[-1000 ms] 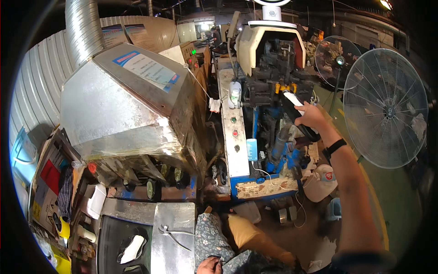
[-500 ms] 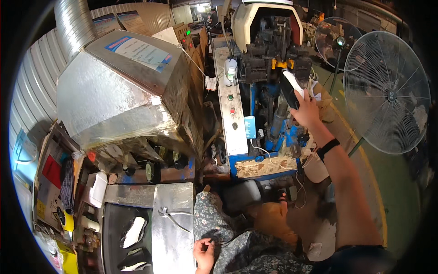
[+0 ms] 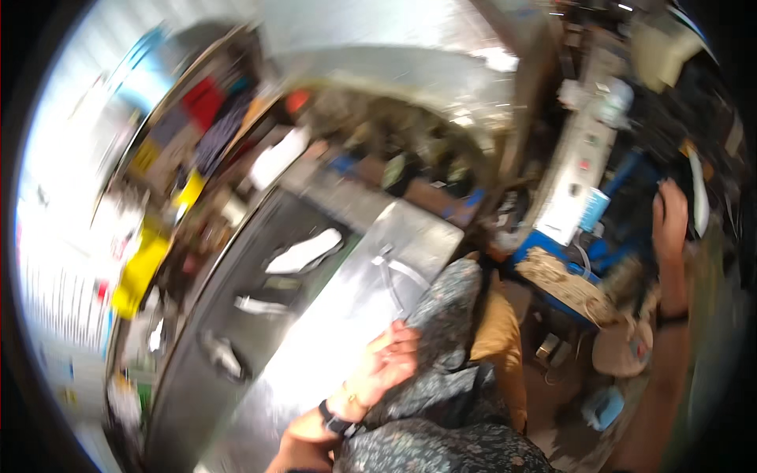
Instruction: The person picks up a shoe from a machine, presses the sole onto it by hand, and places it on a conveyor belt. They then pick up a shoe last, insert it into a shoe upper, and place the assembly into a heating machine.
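The shoe (image 3: 699, 193) at the person's far right shows as a long, narrow strip of white sole, slightly bowed and standing nearly upright, with a dark upper that melts into the black parts of the machine (image 3: 686, 87) behind it. Blur softens its outline, and the finer details of its surface cannot be made out. The right hand (image 3: 670, 217), a black band at its wrist, is raised just beside the shoe's left side, its fingers pointing up; whether they grasp it or have released it cannot be told. The left hand (image 3: 388, 359) hovers at the edge of a shiny metal sheet (image 3: 315, 355), near silvery pliers (image 3: 384, 256), with fingers loosely bent; blur hides whether they pinch anything small. On the dark belt (image 3: 213, 307) beside the sheet lie a white-soled shoe (image 3: 303, 254), a narrower pale shape (image 3: 264, 305) and a dark-and-white piece (image 3: 225, 356).
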`<move>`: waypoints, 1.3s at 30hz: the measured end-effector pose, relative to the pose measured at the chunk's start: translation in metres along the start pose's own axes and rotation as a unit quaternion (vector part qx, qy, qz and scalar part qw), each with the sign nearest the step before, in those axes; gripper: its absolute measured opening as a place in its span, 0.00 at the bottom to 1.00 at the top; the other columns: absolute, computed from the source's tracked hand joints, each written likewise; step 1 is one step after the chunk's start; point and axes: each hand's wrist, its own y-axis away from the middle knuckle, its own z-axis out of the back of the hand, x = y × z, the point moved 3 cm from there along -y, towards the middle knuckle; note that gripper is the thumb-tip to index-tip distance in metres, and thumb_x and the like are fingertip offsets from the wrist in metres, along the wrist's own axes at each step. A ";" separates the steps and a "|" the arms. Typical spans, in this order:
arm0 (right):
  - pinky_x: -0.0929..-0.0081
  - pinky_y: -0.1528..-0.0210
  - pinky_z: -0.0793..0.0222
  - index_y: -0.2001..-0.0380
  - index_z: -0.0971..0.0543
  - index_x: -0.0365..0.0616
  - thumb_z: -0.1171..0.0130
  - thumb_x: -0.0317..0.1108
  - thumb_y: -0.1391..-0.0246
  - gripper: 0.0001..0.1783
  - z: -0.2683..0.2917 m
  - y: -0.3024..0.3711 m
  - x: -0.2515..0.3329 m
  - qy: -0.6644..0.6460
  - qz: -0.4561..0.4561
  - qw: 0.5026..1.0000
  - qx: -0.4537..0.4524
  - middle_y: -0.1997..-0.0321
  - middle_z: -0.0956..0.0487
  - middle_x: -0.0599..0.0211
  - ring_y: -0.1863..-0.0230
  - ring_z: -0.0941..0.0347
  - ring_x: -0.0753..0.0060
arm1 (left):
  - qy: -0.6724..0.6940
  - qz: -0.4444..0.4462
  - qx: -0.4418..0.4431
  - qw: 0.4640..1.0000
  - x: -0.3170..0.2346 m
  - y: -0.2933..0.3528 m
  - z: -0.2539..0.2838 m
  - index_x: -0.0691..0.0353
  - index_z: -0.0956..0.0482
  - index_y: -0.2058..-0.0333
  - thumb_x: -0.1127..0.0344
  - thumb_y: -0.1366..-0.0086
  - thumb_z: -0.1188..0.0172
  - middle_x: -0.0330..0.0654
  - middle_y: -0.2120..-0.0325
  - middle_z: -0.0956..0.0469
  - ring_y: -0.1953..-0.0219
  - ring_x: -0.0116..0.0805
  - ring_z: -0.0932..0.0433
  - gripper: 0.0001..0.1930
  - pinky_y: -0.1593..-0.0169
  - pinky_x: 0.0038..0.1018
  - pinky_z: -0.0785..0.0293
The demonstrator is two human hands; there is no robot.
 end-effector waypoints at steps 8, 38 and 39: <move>0.72 0.63 0.28 0.66 0.17 0.41 0.26 0.28 0.65 0.17 0.048 0.101 0.322 -0.767 -0.025 0.634 0.097 0.66 0.21 0.66 0.65 0.24 0.62 | -0.057 0.047 0.230 0.970 0.044 -0.014 -0.037 0.54 0.25 0.58 0.64 0.31 0.45 0.32 0.67 0.28 0.79 0.16 0.33 0.05 0.74 0.15 0.38; 0.73 0.65 0.28 0.65 0.17 0.39 0.34 0.24 0.52 0.08 0.116 0.113 0.394 -0.761 0.068 0.624 0.160 0.65 0.24 0.65 0.68 0.24 0.67 | -0.326 -0.104 0.082 0.936 0.029 0.090 -0.029 0.56 0.32 0.53 0.64 0.34 0.40 0.33 0.75 0.29 0.82 0.18 0.36 0.14 0.74 0.16 0.38; 0.72 0.66 0.28 0.65 0.17 0.41 0.35 0.23 0.55 0.10 0.119 0.113 0.393 -0.735 0.095 0.660 0.122 0.66 0.24 0.67 0.69 0.25 0.66 | -0.326 -0.102 0.081 0.936 0.029 0.090 -0.029 0.57 0.32 0.53 0.64 0.34 0.40 0.33 0.75 0.29 0.82 0.18 0.36 0.14 0.74 0.16 0.39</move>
